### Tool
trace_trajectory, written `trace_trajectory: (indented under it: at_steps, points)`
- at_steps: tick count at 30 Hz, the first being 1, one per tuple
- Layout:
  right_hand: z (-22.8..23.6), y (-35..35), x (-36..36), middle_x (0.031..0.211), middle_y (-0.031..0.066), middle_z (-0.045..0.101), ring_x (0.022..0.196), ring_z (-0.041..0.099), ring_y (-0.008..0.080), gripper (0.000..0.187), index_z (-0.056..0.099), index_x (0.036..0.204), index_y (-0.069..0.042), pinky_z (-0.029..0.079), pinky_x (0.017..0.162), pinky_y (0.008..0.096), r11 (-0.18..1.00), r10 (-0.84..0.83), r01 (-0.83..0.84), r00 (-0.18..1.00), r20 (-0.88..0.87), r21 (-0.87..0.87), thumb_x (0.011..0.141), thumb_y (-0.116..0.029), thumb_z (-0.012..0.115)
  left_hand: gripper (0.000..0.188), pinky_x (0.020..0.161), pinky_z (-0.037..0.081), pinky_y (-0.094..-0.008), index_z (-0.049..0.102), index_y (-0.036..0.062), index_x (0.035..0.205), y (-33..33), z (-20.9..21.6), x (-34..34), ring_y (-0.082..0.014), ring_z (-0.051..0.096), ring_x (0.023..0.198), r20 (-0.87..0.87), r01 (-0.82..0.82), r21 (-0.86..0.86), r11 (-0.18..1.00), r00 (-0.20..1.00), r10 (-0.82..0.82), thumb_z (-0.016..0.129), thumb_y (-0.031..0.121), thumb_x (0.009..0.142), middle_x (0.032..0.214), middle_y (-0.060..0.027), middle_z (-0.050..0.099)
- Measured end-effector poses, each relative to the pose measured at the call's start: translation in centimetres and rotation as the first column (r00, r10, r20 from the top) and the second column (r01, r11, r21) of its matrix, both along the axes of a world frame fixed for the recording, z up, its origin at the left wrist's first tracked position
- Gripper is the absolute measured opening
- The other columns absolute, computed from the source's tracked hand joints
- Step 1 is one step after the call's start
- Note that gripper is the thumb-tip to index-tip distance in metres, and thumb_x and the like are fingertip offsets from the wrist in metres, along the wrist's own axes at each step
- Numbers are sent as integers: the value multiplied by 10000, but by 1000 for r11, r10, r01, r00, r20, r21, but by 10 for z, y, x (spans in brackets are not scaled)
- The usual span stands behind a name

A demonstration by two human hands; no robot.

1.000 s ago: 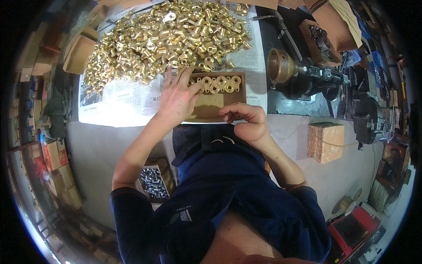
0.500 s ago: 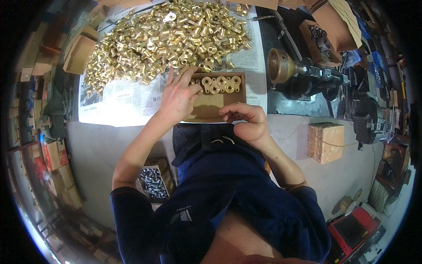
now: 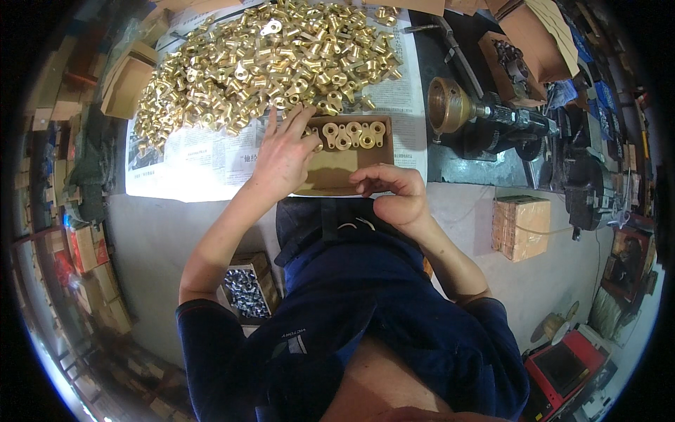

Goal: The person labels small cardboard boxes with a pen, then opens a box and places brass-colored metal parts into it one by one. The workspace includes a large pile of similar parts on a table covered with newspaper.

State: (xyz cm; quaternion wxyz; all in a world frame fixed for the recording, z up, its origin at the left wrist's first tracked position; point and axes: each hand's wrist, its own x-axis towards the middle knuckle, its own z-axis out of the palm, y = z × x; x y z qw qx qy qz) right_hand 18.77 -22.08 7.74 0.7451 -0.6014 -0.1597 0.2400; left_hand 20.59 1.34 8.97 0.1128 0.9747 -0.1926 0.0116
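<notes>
A shallow cardboard box point(image 3: 330, 190) lies at the table's near edge. Along its far wall, several brass fittings point(image 3: 343, 141) with flanged tabs stand in a tight, staggered row. My left hand point(image 3: 285, 153) reaches over the box's left end, thumb and forefinger closed around a brass fitting point(image 3: 316, 132) at the row's left end; the fingers partly hide it, and the other fingers stretch toward the pile. My right hand point(image 3: 401, 195) is curled over the near right edge of the box, fingers inside and thumb outside.
A large heap of brass fittings point(image 3: 281, 63) covers newspaper point(image 3: 211, 165) beyond the box. A dark metal machine with a brass-coloured cup point(image 3: 447, 105) stands at the right, near an open carton of metal parts point(image 3: 512, 63). A bin of silvery parts point(image 3: 247, 292) sits below left.
My left fingers have shifted very slightly at the row's left end. The right hand, the box and the heap look unmoved.
</notes>
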Motion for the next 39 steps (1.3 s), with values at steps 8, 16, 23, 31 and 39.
trace_trajectory:
  at_steps: [8, 16, 23, 31, 39]
  points:
    - [-1, -1, 0, 912, 66, 624, 840, 576, 125, 397, 641, 1048, 49, 472, 760, 247, 1000, 10, -10, 1000, -12, 18, 674, 45, 510, 194, 1113, 216, -555, 642, 76, 910, -3, 7, 0, -316, 397, 1300, 31, 5, -79, 997, 1000, -2, 705, 118, 731, 1345, -146, 460]
    - [0, -2, 0, 924, 69, 630, 843, 576, 126, 399, 642, 1045, 51, 476, 764, 249, 1000, 8, -7, 1000, -21, 27, 670, 52, 506, 269, 1107, 225, -557, 642, 85, 986, -15, 2, 12, -309, 385, 1309, 83, 29, -23, 999, 996, -27, 709, 176, 741, 1352, -151, 451]
    - [-1, -2, 0, 921, 70, 630, 839, 575, 128, 394, 642, 1039, 49, 477, 762, 252, 1000, 16, -16, 1000, 6, 0, 667, 51, 512, 379, 1111, 207, -554, 609, 72, 1062, -17, 0, 12, -328, 356, 1325, 38, 26, 50, 998, 999, -28, 721, 214, 728, 1360, -165, 434]
    - [-2, -2, 1, 898, 74, 629, 829, 576, 134, 399, 640, 1038, 49, 479, 760, 261, 1000, 19, -18, 999, 44, -14, 656, 46, 522, 363, 1123, 202, -533, 613, 46, 1032, -18, -3, 17, -326, 364, 1320, 26, 31, 45, 999, 999, -33, 716, 186, 714, 1352, -169, 442]
    - [-1, -1, 2, 893, 75, 630, 825, 583, 136, 395, 641, 1032, 48, 483, 760, 263, 999, 30, -28, 999, 41, -41, 655, 36, 526, 337, 1133, 183, -528, 609, -7, 986, -19, 4, 19, -323, 357, 1326, 9, 62, 106, 992, 998, -64, 710, 143, 701, 1372, -176, 428]
